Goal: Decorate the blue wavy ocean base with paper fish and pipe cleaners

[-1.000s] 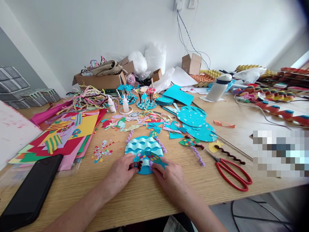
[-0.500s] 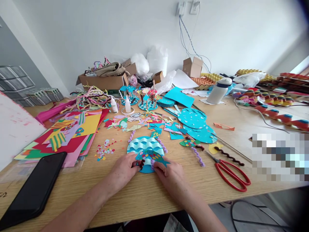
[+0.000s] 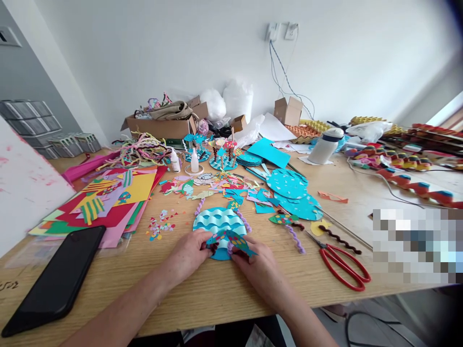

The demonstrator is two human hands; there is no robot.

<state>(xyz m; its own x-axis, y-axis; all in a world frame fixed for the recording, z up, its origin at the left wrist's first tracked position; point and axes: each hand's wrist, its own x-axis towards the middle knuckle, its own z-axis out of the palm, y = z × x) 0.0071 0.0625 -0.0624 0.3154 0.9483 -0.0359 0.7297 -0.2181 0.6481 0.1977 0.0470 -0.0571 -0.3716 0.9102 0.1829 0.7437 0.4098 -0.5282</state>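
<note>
Between my hands is a blue paper fish [image 3: 228,236] with coloured dots. It is bent over the near part of a blue paper disc [image 3: 202,219] that carries pale wavy strips. My left hand [image 3: 191,249] is closed at the fish's left end, where a dark brown twisted pipe cleaner [image 3: 214,247] shows by the fingertips. My right hand [image 3: 256,262] pinches near the tail end, beside a purple pipe cleaner [image 3: 230,246]. Other purple pipe cleaners stick up at the disc's sides. The fingertips partly hide the contact with the disc.
Red-handled scissors [image 3: 343,262], a green dotted fish [image 3: 285,219] and loose pipe cleaners lie to the right. A black phone [image 3: 60,277] and coloured paper sheets [image 3: 119,207] are at left. Paper scraps, glue bottles [image 3: 194,161] and finished fish pieces stand further back.
The view has tilted slightly upward, so the tabletop sits a little lower in the picture. Both hands keep hold of the fish almost in place, with only slight finger shifts.
</note>
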